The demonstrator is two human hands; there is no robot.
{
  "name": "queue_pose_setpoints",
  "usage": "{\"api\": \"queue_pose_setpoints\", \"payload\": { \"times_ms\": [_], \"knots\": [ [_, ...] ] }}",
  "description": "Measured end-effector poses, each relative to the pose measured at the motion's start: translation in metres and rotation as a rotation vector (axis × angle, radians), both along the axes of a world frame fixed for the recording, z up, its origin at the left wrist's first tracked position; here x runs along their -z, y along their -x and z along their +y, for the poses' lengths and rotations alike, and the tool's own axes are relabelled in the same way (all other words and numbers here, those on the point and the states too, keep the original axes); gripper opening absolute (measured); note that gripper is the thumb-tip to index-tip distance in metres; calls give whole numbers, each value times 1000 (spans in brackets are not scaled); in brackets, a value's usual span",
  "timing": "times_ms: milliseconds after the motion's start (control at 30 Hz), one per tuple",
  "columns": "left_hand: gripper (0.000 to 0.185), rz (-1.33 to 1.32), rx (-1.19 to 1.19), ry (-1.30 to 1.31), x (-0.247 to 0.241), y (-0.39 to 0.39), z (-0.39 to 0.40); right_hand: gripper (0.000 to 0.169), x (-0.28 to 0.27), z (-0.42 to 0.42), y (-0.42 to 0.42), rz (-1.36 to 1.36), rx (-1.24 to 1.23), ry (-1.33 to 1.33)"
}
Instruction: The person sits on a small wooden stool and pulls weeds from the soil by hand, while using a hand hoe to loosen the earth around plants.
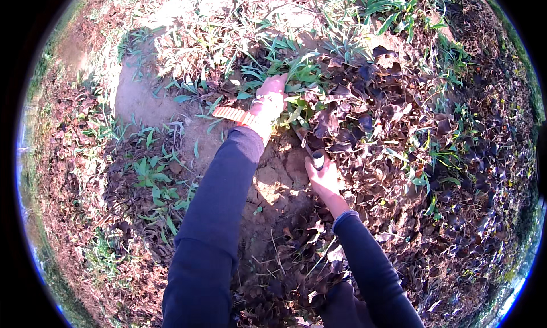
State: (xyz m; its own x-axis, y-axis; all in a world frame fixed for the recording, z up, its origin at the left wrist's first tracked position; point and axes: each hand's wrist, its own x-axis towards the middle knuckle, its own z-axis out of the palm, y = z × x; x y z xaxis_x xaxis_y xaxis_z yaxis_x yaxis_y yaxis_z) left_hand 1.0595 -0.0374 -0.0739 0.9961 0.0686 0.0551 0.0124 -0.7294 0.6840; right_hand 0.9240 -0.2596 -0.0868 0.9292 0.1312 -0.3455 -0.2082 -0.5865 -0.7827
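Note:
My left hand (272, 90) is curled into a clump of green weeds (301, 76) and grips it, though leaves and the back of the hand hide the fingertips. An orange ribbed band (233, 114) circles that wrist. My right hand (323, 176) is closed around the dark handle (318, 160) of a hand tool. From the handle a narrow metal part (301, 136) slants up and left to the base of the clump. Leaves cover its far end, so the exact kind of tool cannot be told.
Cracked bare soil (273, 187) lies between my forearms. Dry brown leaves (342, 118) cover the ground at the right. Other green weeds (154, 178) grow to the left, and a broad-leaved tuft (395, 9) stands at the upper right. Smooth soil (143, 93) shows at the upper left.

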Motion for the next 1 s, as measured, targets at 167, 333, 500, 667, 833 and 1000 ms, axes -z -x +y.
{"api": "queue_pose_setpoints", "payload": {
  "times_ms": [167,333,500,667,833,1000],
  "knots": [
    [21,275,-401,139,-20,4,11,22,-45,15,-3,-72,-29,-111],
    [33,152,-431,1130,-24,42,63,27,-79,19,-1,-76,-88,-82],
    [24,-182,-240,922,-39,76,109,25,-100,14,6,-37,-115,-32],
    [19,-126,-115,516,-47,75,72,23,-124,14,29,-20,-105,25],
    [31,216,-243,1475,-18,52,-5,19,-178,-26,62,29,-66,126],
    [34,283,-33,-321,-34,49,-39,21,-121,-2,17,-162,-131,239]
  ]
}}
